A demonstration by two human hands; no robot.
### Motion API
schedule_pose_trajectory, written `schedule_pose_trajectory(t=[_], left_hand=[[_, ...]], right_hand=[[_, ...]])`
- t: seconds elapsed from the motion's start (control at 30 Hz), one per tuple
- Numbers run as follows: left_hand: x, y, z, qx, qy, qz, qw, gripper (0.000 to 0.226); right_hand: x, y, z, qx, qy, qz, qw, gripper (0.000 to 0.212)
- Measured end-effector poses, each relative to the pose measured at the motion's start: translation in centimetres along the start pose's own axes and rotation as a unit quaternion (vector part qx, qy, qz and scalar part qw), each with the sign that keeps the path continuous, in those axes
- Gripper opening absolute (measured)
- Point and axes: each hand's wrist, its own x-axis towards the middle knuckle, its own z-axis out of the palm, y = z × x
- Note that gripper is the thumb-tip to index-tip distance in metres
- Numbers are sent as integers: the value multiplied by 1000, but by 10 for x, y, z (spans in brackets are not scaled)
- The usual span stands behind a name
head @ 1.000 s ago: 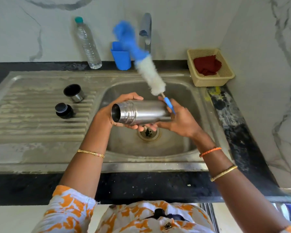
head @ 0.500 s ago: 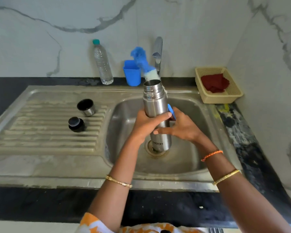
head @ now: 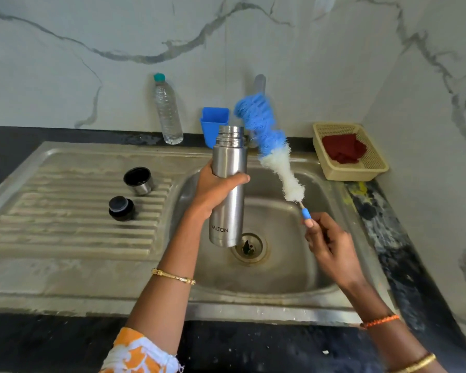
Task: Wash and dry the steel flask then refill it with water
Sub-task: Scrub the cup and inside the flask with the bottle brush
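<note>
My left hand (head: 215, 188) grips the steel flask (head: 228, 211) around its upper body, holding it upright with its open mouth up over the sink basin (head: 285, 267). My right hand (head: 327, 242) holds the blue handle of a bottle brush (head: 271, 149), whose white and blue bristles slant up to the right of the flask's mouth, outside the flask. The flask's steel cup (head: 139, 180) and black stopper (head: 121, 208) sit on the ribbed drainboard (head: 65, 224) to the left.
A plastic water bottle (head: 167, 111) and a blue holder (head: 214, 123) stand against the marble back wall. The tap (head: 259, 83) rises behind the brush. A beige basket (head: 371, 168) with a dark red cloth (head: 343, 150) sits at the right corner.
The flask went from lying sideways to upright in my left hand. My right hand moved away from the flask to the right, carrying the brush clear of it.
</note>
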Motion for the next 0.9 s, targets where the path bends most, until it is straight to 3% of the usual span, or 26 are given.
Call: schedule_pose_trajectory(t=[0.07, 0.17, 0.33, 0.43, 0.53, 0.73, 0.9], left_hand=[[0, -3, -6, 15, -9, -14, 1000, 36], [-3, -3, -11, 50, -50, -16, 997, 34], [-13, -9, -7, 163, -84, 28, 983, 51], [-21, -10, 2, 304, -81, 92, 945, 62], [-28, -8, 9, 399, -59, 140, 904, 68], [-20, -6, -10, 376, -29, 71, 923, 64], [-27, -14, 4, 458, -18, 114, 881, 69]], right_hand=[[-5, 2, 1, 22, 2, 1, 1000, 21], [-7, -1, 4, -51, 22, -39, 998, 33], [17, -29, 10, -119, 64, -76, 988, 20], [40, -57, 12, -180, 65, -127, 973, 18], [56, -70, 12, -250, 38, -109, 961, 16], [25, -58, -4, -221, 70, -117, 966, 18], [34, -70, 7, -290, 61, -59, 953, 19]])
